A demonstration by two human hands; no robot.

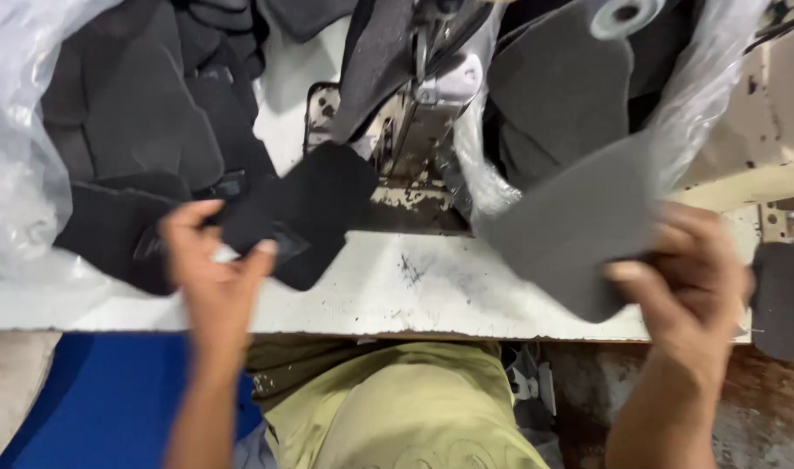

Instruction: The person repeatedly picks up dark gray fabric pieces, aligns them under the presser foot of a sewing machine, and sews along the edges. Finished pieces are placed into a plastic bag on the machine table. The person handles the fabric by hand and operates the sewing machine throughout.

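Head view: the left hand pinches a black cut fabric piece between thumb and forefinger, the thumb tip lying on the piece's near edge and the cloth spreading up and to the right of the fingers across the white sewing table. Just left of those fingers lies a stack of more black pieces, partly inside a clear plastic bag.

The right hand is clamped on a grey fabric piece, thumb on top, the other fingers hidden beneath; the piece runs up and left from the fingers, blurred and lifted off the table. Above these fingers sits a second plastic bag of grey pieces. Between the two hands, beyond the fingertips, stands the sewing machine's presser foot and needle plate.

By my reading, this is the pick-up step: one black and one grey piece are each in hand, not yet matched. The next move seems to call for bringing the two pieces together between the hands, edges aligned, then sliding them toward the presser foot.
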